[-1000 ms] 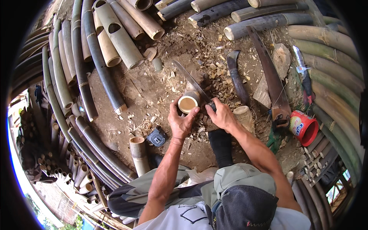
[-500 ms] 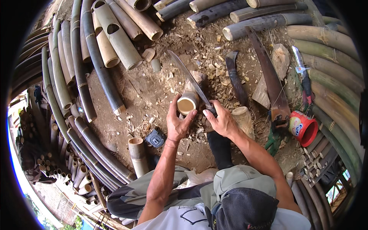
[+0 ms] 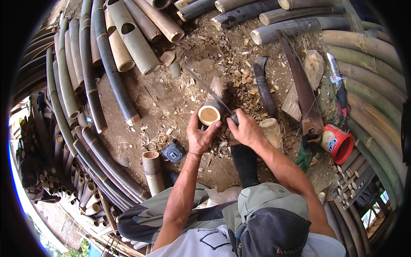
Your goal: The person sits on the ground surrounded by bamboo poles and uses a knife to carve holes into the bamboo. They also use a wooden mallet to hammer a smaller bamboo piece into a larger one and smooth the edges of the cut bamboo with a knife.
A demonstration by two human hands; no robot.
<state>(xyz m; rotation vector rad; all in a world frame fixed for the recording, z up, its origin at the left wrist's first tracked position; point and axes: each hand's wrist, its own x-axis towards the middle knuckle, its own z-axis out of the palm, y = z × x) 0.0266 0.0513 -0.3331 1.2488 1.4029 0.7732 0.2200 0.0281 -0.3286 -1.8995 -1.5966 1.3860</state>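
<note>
My left hand [image 3: 200, 136] grips a short bamboo cup [image 3: 209, 114] with a pale round open end, held upright on a wooden chopping block [image 3: 219, 87]. My right hand [image 3: 246, 129] is closed around the handle of a long machete [image 3: 208, 91]. Its blade is raised and points up and to the left, above the cup's rim. Bamboo chips lie on the dirt around the block.
Long bamboo poles [image 3: 110, 64] ring the dirt floor. A cut bamboo tube [image 3: 153, 169] stands at lower left beside a small blue object [image 3: 173, 151]. To the right lie a dark knife [image 3: 264, 87], a hand saw [image 3: 302, 85], a pale bamboo piece [image 3: 271, 131] and a red can [image 3: 338, 143].
The machete blade has lifted from beside the cup and swung up to the left. My left hand stays on the bamboo cup.
</note>
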